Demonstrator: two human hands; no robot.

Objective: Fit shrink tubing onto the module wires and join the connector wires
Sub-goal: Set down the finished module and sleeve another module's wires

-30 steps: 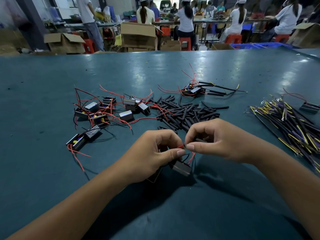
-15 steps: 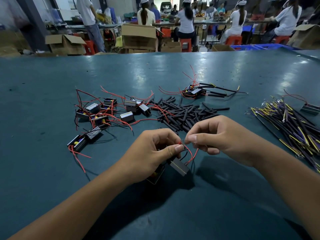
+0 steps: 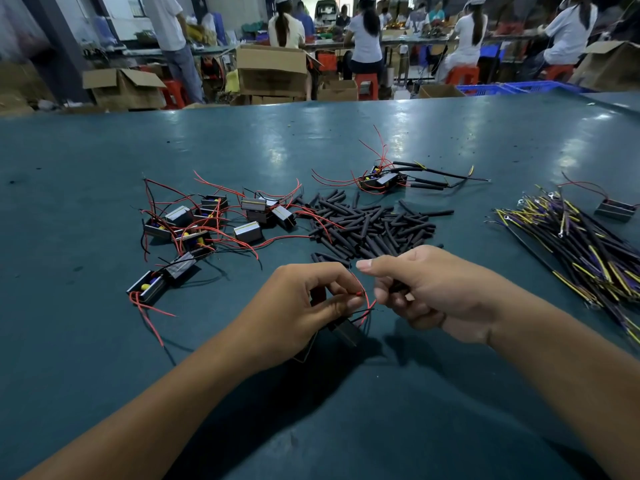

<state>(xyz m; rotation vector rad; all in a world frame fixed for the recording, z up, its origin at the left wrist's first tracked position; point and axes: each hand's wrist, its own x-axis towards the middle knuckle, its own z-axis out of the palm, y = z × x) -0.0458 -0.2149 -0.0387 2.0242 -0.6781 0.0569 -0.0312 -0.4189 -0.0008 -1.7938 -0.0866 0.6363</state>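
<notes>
Setting: a wide teal table (image 3: 104,341) is seen from above, with two bare forearms reaching in from the near edge.
Left hand: the left hand (image 3: 298,306) is curled, and the end of a red wire (image 3: 367,306) is pinched between its thumb and forefinger.
Held module: a small black module (image 3: 344,330) is tucked under the left hand's fingers, just above the table; the red wire loops up from it, and a thin black wire is seen beside it.
Right hand: the right hand (image 3: 426,292) is curled, with a short black piece of shrink tubing (image 3: 396,286) gripped between thumb and fingers. Its forefinger is stretched toward the left hand, just apart from the red wire's tip.
Tubing pile: a loose heap of black tubing pieces (image 3: 370,226) is spread on the table just beyond both hands.
Waiting modules: a cluster of modules with red wires (image 3: 214,220) is scattered to the left of the heap, with one pair lying nearer the left forearm.
Finished group: a few modules with tubed leads (image 3: 388,178) are laid beyond the heap.
Connector wires: a bundle of black, yellow and purple connector wires (image 3: 588,247) is fanned out at the right, well apart from the hands; one lone module (image 3: 615,208) is set at its far side.
Background: cardboard boxes (image 3: 272,71) are stacked behind the table, and seated workers (image 3: 363,32) are seen from behind at a far bench.
</notes>
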